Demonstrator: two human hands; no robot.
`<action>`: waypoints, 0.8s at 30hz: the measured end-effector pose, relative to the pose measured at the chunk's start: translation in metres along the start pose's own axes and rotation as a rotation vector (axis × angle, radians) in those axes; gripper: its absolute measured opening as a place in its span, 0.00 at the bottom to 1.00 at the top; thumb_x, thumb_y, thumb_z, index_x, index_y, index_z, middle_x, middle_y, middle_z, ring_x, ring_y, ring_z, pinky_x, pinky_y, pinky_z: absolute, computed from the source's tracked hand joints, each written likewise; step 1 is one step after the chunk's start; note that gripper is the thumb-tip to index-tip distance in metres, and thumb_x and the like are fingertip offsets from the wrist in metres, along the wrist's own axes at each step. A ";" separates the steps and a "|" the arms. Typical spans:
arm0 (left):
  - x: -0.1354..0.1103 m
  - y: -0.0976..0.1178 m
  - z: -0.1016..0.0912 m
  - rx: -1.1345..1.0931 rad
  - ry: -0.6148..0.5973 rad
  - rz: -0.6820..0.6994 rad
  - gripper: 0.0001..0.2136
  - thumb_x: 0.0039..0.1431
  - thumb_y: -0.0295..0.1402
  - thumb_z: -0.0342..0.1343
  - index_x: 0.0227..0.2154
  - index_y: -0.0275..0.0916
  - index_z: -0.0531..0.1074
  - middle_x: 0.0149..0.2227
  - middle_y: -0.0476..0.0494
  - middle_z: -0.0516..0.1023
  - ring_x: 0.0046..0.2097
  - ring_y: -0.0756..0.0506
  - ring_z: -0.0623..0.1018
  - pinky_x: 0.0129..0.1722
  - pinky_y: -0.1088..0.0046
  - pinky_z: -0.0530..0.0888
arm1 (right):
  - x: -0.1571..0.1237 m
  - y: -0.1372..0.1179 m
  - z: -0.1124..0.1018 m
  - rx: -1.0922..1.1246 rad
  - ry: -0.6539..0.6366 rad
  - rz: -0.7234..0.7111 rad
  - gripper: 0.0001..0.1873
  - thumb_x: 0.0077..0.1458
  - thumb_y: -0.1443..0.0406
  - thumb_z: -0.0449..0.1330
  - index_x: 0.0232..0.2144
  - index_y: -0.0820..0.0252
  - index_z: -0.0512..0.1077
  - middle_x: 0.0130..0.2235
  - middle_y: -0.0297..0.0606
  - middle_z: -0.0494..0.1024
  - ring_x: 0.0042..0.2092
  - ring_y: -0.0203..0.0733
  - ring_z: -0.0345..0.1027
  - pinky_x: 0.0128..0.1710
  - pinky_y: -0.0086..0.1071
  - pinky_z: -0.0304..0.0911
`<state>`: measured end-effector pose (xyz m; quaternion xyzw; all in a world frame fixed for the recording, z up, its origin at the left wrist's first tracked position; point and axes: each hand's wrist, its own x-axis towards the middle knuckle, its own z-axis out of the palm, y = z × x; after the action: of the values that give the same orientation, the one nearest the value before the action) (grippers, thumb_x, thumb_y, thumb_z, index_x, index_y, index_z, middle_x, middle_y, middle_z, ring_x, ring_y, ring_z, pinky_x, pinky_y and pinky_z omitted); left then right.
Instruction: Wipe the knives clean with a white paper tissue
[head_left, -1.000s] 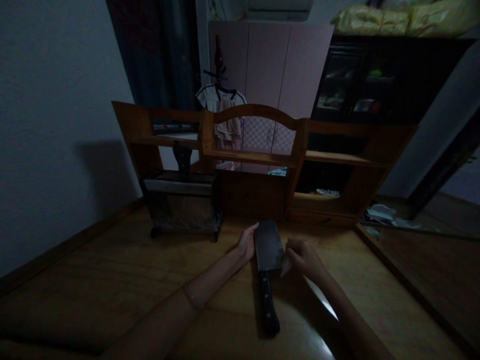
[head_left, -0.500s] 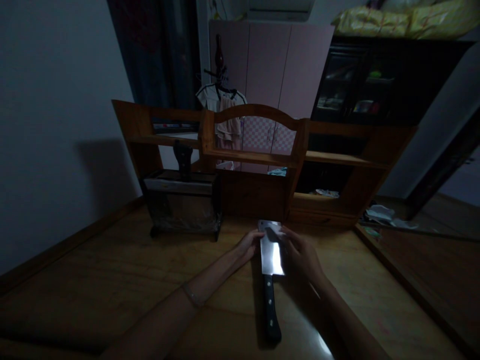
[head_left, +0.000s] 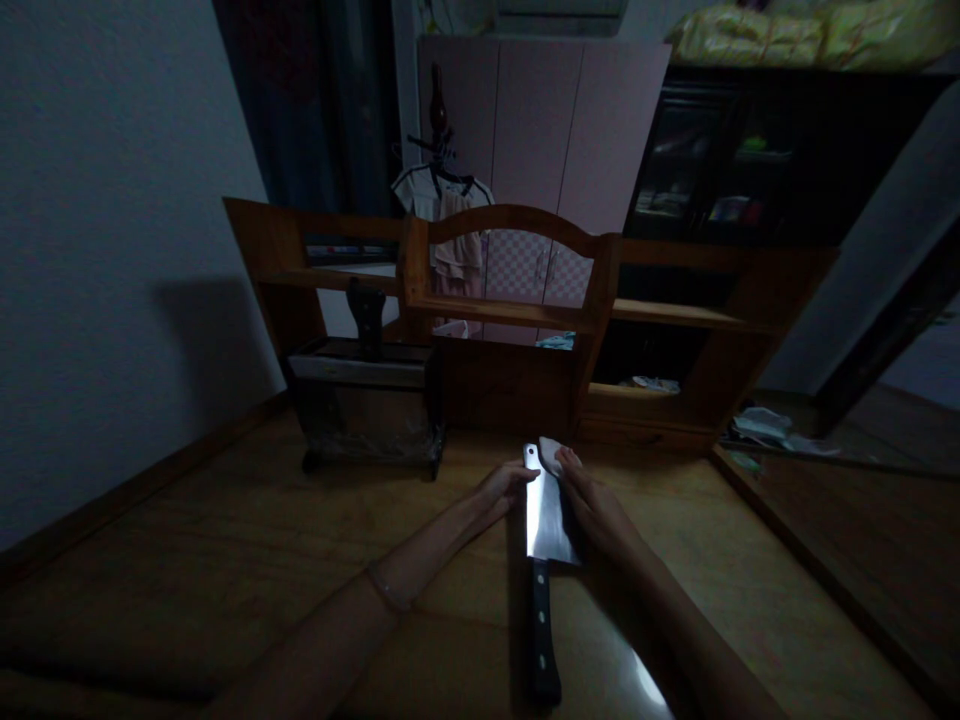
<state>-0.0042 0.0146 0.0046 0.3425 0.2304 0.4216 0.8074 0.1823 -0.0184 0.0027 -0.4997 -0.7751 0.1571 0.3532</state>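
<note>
A cleaver [head_left: 545, 530] with a shiny broad blade and a black riveted handle points away from me above the wooden desk, its handle toward my body. My left hand [head_left: 508, 487] grips the blade's left edge near the far end, thumb on top. On the right side, my right hand [head_left: 589, 490] presses a small white cloth [head_left: 550, 455] against the far right corner of the blade. The fingers under the blade are hidden.
A knife block [head_left: 367, 405] with a black-handled knife in it stands at the back left of the desk [head_left: 315, 560]. Behind it runs a wooden shelf unit [head_left: 517, 318]. A wall [head_left: 112, 300] bounds the left side.
The white cloth has come into sight at the blade's far corner under my right hand. The cleaver has tilted a little and shifted slightly toward me; the glare on its blade has moved left.
</note>
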 end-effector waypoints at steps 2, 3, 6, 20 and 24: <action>-0.015 0.004 -0.001 0.065 -0.048 0.054 0.11 0.51 0.25 0.56 0.39 0.35 0.74 0.41 0.38 0.78 0.49 0.40 0.73 0.54 0.65 0.64 | 0.000 -0.001 0.001 0.015 -0.020 -0.031 0.26 0.63 0.56 0.44 0.61 0.55 0.55 0.64 0.38 0.52 0.64 0.45 0.43 0.63 0.46 0.44; -0.023 0.007 -0.001 0.076 -0.058 0.074 0.11 0.50 0.25 0.56 0.38 0.35 0.74 0.42 0.38 0.77 0.50 0.41 0.72 0.55 0.67 0.63 | 0.001 -0.002 0.001 0.025 -0.033 -0.050 0.25 0.63 0.56 0.44 0.61 0.54 0.55 0.64 0.36 0.53 0.64 0.44 0.44 0.63 0.46 0.45; -0.044 0.014 -0.001 0.097 -0.082 0.107 0.11 0.51 0.26 0.56 0.39 0.36 0.74 0.43 0.38 0.76 0.52 0.42 0.71 0.55 0.67 0.63 | 0.000 -0.008 0.001 0.046 -0.076 -0.088 0.25 0.63 0.56 0.45 0.60 0.49 0.55 0.63 0.33 0.55 0.63 0.46 0.47 0.62 0.48 0.47; -0.016 0.015 0.014 0.080 -0.075 0.023 0.09 0.53 0.31 0.58 0.36 0.32 0.75 0.34 0.37 0.78 0.42 0.41 0.77 0.47 0.66 0.69 | -0.001 -0.008 0.004 0.036 -0.116 -0.111 0.24 0.64 0.58 0.44 0.62 0.47 0.51 0.64 0.33 0.50 0.66 0.44 0.38 0.63 0.49 0.41; -0.010 0.008 0.005 -0.026 -0.065 -0.007 0.15 0.61 0.40 0.48 0.38 0.35 0.74 0.39 0.38 0.78 0.46 0.42 0.76 0.48 0.69 0.69 | -0.003 -0.017 0.001 0.067 -0.160 -0.168 0.24 0.64 0.59 0.44 0.61 0.48 0.52 0.65 0.34 0.49 0.66 0.44 0.38 0.63 0.49 0.39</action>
<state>-0.0106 0.0080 0.0147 0.3447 0.2001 0.4102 0.8203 0.1709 -0.0280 0.0106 -0.4070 -0.8343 0.1921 0.3185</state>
